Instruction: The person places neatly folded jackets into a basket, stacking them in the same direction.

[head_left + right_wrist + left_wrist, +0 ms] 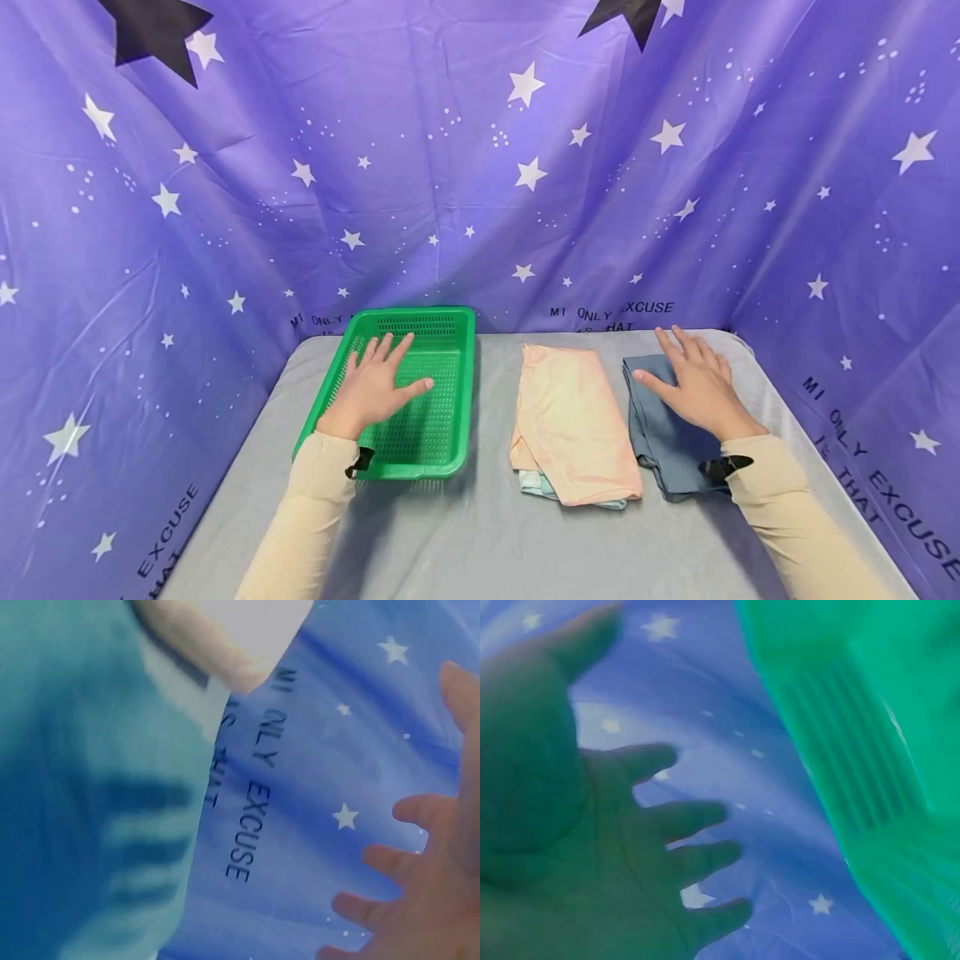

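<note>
With the peach cloth [573,417] being taken as the clock's centre, a green basket [465,392] is being seen at nine o'clock and a dark blue cloth [663,429] at three, both being supported by a grey-covered table [480,542]. Beneath the peach cloth, a pale teal cloth [536,482] is being left partly exposed at six. The left hand [373,392] is being held above the basket, the right hand [697,385] above the dark blue cloth; all visible fingers are being spread wide, and nothing is being gripped. Judging by the neat layers, folding is being presented as done, while the three cloths are lying outside the basket. What handling is remaining is not being revealed. A purple curtain [450,167] is being displayed behind, at twelve.
</note>
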A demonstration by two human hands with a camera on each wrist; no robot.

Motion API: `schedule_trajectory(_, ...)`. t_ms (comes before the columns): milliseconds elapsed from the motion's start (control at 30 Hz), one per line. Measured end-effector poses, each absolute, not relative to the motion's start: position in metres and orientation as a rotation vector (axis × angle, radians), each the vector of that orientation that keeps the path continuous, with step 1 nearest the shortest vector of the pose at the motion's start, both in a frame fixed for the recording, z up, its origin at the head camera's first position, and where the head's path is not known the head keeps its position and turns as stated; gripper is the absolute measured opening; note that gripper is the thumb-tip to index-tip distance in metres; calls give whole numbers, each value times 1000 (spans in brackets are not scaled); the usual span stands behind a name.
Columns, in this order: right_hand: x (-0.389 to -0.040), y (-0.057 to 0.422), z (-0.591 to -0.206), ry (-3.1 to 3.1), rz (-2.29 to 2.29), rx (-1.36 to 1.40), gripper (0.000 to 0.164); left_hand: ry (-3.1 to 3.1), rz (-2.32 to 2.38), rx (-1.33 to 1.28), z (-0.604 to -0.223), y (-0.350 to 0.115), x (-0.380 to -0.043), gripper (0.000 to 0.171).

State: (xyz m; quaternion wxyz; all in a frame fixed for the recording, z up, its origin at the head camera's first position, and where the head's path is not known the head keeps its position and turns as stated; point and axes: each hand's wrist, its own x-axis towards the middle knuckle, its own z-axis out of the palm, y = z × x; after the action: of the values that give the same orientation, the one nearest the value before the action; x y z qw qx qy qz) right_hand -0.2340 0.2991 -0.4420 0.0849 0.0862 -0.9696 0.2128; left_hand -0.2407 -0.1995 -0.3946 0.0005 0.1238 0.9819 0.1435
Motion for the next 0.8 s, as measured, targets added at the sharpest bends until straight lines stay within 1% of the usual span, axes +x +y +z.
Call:
schedule_trajectory(200,-219,287,-444,-2866,816,290,78,3057,797,546,-396,-177,-218,69)
schedule_trajectory(333,-210,279,-451,-2823,957,273,69,3008,1191,498,-404,-155,-205,55)
schedule_trajectory(433,-206,273,-461,-2760,1091,274,62,2967,1507,465,-415,-135,-199,40)
schedule_trajectory(567,-203,265,-477,-2680,1254,260,54,2898,1842,503,-433,-107,-193,23)
schedule_trajectory(667,-200,258,-486,-2637,1357,229,51,2834,1979,537,-442,-85,-186,16)
schedule_trajectory(800,-196,248,-495,-2607,1480,179,52,2740,2059,547,-456,-62,-181,14)
